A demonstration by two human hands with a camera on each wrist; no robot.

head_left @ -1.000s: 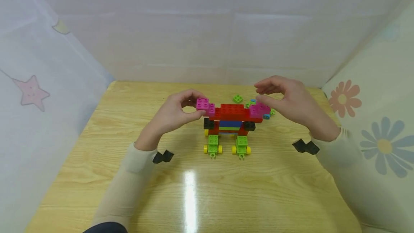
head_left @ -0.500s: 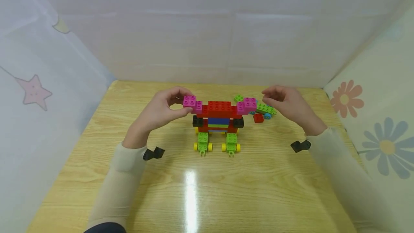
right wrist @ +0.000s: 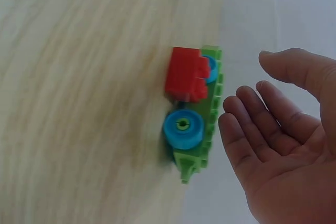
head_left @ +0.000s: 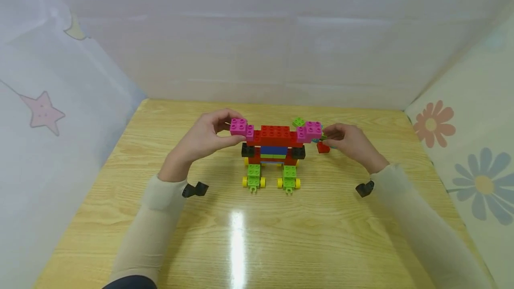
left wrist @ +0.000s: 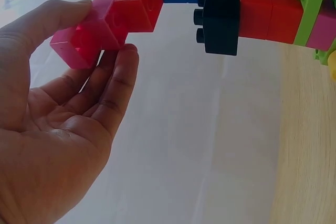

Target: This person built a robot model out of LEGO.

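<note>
A toy-brick model [head_left: 275, 134] stands upright on two green bases with yellow wheels [head_left: 297, 183]. Its red top carries stepped pink bricks at both ends, with black bricks [head_left: 298, 152] below. My left hand [head_left: 209, 135] pinches the left pink brick [head_left: 238, 126]; in the left wrist view the thumb lies on one side of that brick [left wrist: 89, 30] and the fingers on the other. Past the model's right end, my right hand [head_left: 353, 143] hovers with fingers apart by a loose red brick [head_left: 323, 147]. Nothing is in its palm in the right wrist view.
In the right wrist view a green wheeled base [right wrist: 191, 153] with blue wheels [right wrist: 184, 128] lies beside the red brick [right wrist: 182, 74]. A small green brick [head_left: 298, 121] sits behind the model. White sheeting [head_left: 257, 57] walls the wooden table [head_left: 305, 235] at its back and sides.
The model, held by my left hand, has shifted left, then slightly back right. My right hand has come away from the right pink brick and lowered toward the loose pieces.
</note>
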